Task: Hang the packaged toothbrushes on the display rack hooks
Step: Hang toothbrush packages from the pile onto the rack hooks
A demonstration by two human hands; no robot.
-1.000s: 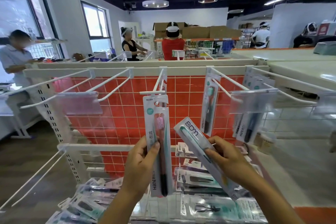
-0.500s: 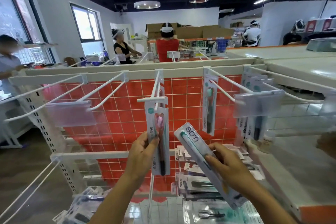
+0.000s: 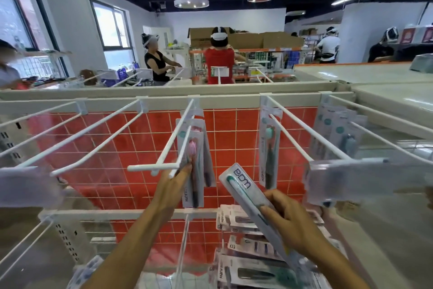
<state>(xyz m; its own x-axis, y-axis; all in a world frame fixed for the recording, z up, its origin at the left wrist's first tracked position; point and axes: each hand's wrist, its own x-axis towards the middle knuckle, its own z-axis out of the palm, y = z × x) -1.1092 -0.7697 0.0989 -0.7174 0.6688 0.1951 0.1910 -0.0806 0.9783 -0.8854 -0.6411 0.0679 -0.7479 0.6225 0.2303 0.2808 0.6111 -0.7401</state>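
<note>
A pink-headed toothbrush pack (image 3: 194, 166) hangs on the middle white hook (image 3: 178, 141) of the rack, with another pack behind it. My left hand (image 3: 172, 189) reaches up and its fingers touch the left edge of the pink pack near the hook's front end. My right hand (image 3: 289, 220) grips a tilted clear box with a teal toothbrush (image 3: 247, 191), held out in front of the rack, off any hook. More packs hang on the hook to the right (image 3: 269, 150) and at the far right (image 3: 337, 134).
Two bare hooks (image 3: 105, 143) stick out on the left over the red grid back panel (image 3: 131, 145). A pile of toothbrush packs (image 3: 246, 249) lies below on the lower shelf. Clear price tag holders (image 3: 365, 183) front the hooks. Several people work at racks beyond.
The pink pack has slid back along the middle hook, my left hand following it upward. My right hand keeps hold of the teal toothbrush box, and the view has moved closer to the rack.
</note>
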